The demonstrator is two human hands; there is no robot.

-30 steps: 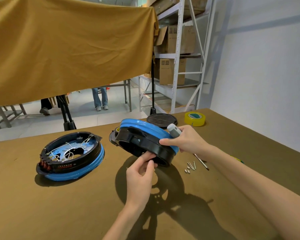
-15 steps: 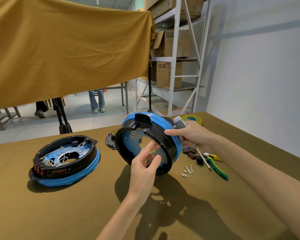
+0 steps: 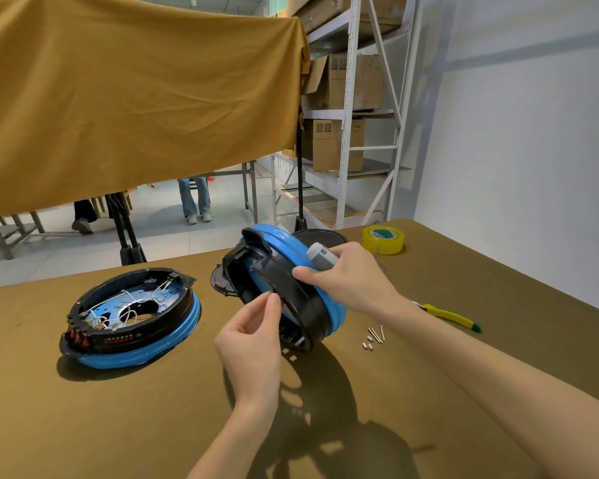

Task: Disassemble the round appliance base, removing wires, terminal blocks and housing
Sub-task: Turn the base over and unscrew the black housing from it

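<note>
Hidden: we cannot see inside the tilted housing (image 3: 291,299); its open face turns away, and our right hand (image 3: 350,281) covers part of its rim.
Unclear: whether our left hand (image 3: 253,337) pinches a wire or only the black edge, we cannot tell.
Shapes: the housing is a black plastic ring with a glossy blue band, propped on edge on the olive cloth table (image 3: 153,409).
Right hand: clenched round a grey tool handle (image 3: 320,255), thumb pressing the housing.
Second base (image 3: 132,319): flat on the table well to the left, white wires showing.
Screws (image 3: 374,337): small, metal, just right of the housing.
Change: since a moment ago we have turned the opening from facing us to edge-on, and the left fingers have closed from spread to a pinch.
</note>
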